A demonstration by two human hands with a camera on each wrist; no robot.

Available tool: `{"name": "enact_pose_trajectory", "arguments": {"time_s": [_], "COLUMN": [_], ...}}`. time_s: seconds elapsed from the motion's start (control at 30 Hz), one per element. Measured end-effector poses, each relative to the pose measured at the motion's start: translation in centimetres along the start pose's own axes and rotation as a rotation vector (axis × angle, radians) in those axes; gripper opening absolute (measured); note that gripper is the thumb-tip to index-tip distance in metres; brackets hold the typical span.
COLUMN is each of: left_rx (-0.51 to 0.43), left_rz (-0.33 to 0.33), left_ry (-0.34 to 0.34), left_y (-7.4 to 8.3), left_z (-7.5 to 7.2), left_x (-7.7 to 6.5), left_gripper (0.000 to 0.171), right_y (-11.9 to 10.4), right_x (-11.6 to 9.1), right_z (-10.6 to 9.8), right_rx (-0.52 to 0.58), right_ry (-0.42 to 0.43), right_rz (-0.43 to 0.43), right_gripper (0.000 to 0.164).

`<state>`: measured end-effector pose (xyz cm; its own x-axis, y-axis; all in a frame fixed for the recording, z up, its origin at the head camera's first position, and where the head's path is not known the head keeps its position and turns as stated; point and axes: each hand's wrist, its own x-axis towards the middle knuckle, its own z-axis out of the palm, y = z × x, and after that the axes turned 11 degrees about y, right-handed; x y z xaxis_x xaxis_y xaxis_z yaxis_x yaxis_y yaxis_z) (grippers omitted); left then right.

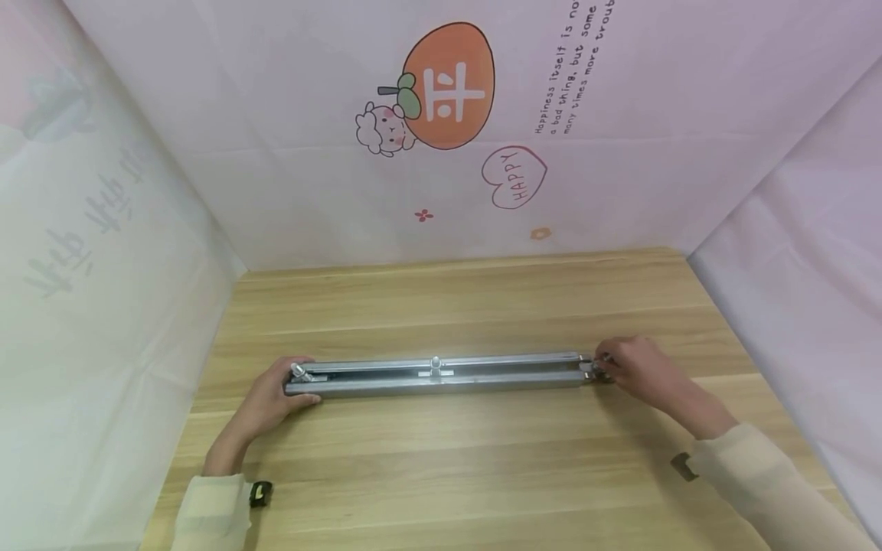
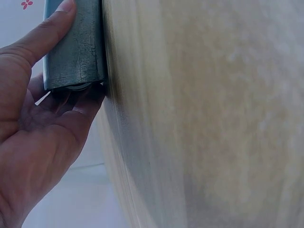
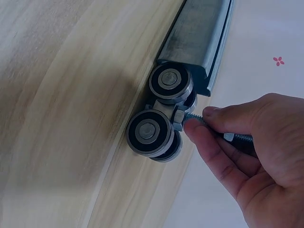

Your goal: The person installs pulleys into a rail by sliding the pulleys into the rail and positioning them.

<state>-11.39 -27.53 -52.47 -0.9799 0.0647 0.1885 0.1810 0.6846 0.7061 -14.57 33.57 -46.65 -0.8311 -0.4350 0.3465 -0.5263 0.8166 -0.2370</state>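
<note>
A long silver metal channel rail (image 1: pixel 386 389) lies across the table, its slotted side facing up. My left hand (image 1: pixel 267 394) grips its left end, thumb along the near side and fingers on the far side; in the left wrist view the thumb presses the rail's wall (image 2: pixel 78 47). At the right end, my right hand (image 1: pixel 639 371) pinches the threaded bolt (image 3: pixel 192 117) of a roller trolley (image 3: pixel 164 108) between thumb and forefinger. One pair of trolley wheels sits at the rail's mouth, the other pair outside it. Another bolt (image 1: pixel 298 372) stands tilted in the slot near my left hand.
A small fitting with a round top (image 1: pixel 436 363) sits at the middle of the rail's slot. Wood-grain table (image 1: pixel 468 467) extends in front of and behind the rail. Printed white cloth walls (image 1: pixel 303 191) enclose the back and both sides.
</note>
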Motion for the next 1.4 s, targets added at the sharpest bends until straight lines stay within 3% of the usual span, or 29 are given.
{"name": "enact_pose_trajectory", "arguments": {"time_s": [0.47, 0.83, 1.4], "left_rx": [-0.008, 0.0, 0.013], "left_rz": [0.004, -0.003, -0.008], "left_ry": [0.005, 0.0, 0.005], "left_y": [-0.1, 0.1, 0.2], "left_z": [0.0, 0.0, -0.1], "left_x": [0.1, 0.0, 0.0], "left_gripper": [0.064, 0.065, 0.065], "right_y": [-0.3, -1.2, -2.0], "right_x": [0.0, 0.1, 1.0], "right_z": [0.5, 0.6, 1.1], "right_rx": [0.001, 0.032, 0.057], "right_ry": [0.042, 0.011, 0.023], "right_rz": [-0.03, -0.001, -0.042], "right_gripper": [0.013, 0.013, 0.012]}}
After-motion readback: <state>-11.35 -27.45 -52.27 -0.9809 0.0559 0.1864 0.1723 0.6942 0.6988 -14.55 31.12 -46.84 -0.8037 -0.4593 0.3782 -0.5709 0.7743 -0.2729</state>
